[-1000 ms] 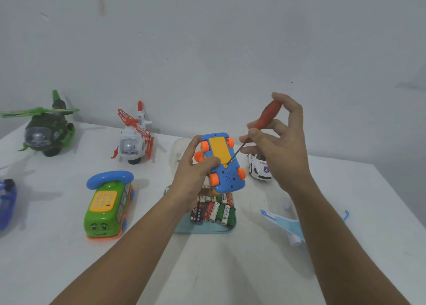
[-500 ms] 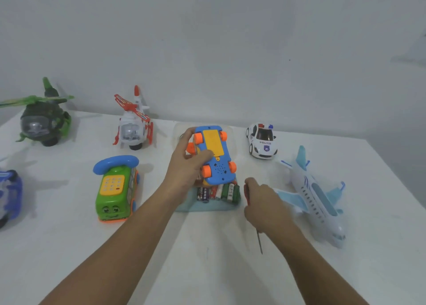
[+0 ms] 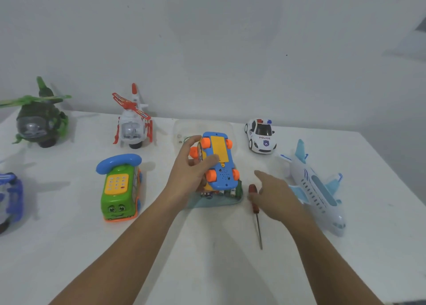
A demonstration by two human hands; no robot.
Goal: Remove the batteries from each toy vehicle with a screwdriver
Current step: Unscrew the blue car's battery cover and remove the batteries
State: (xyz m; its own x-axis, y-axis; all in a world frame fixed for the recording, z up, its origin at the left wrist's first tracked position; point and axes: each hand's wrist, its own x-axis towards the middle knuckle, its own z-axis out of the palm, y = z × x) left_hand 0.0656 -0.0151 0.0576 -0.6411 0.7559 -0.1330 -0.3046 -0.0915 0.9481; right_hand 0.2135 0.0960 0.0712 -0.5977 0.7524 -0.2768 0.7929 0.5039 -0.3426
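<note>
The only writing I can read is "POLICE" on the one white police car (image 3: 260,136). I count two helicopters, green (image 3: 36,122) and white-red (image 3: 132,125), one phone bus (image 3: 119,189), one airplane (image 3: 315,189) and one blue toy (image 3: 10,196) at the left edge. My left grip (image 3: 191,178) curls round the blue car (image 3: 221,164), wheels up, above the battery tray (image 3: 214,203). My right grip (image 3: 274,194) is spread and holds nothing, beside the screwdriver (image 3: 254,203) lying on the table (image 3: 207,258).

I'm gripping the upturned blue toy car (image 3: 220,164) in my left hand (image 3: 191,173); my right hand (image 3: 274,194), fingers relaxed, is sitting just beside the screwdriver (image 3: 256,211).
</note>
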